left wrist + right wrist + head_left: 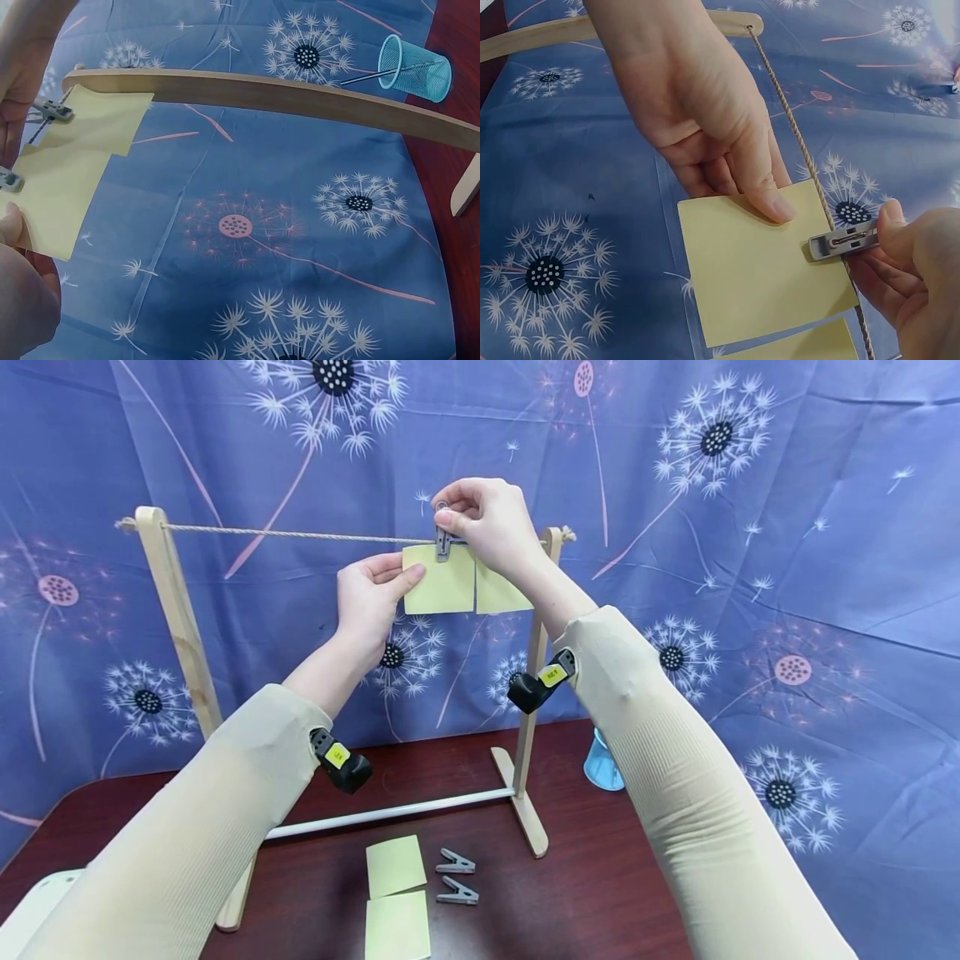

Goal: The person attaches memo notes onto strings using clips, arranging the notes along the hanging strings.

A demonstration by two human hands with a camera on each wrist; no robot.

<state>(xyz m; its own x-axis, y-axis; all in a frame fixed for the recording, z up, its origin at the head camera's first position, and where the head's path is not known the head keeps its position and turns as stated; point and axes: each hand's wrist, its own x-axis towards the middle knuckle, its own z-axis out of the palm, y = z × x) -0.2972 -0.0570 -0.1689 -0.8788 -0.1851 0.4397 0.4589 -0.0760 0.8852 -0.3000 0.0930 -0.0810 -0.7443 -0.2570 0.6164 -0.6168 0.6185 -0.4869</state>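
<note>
A yellow sticky note (442,589) hangs at the rope (300,534), its left edge pinched between the thumb and fingers of my left hand (367,602). My right hand (495,527) pinches the handles of a grey clothespin (844,240), whose tips sit over the note's top edge and the rope. To the right, a second yellow note (101,120) hangs from the rope under another grey clothespin (58,111); in the head view my right wrist covers part of it.
A wooden stand (180,618) carries the rope, with a white bar (390,814) low down. On the dark red table (585,877) lie two yellow notes (397,927) and two grey clothespins (457,892). Behind the right post stands a blue mesh cup (602,767). A patterned blue curtain hangs behind.
</note>
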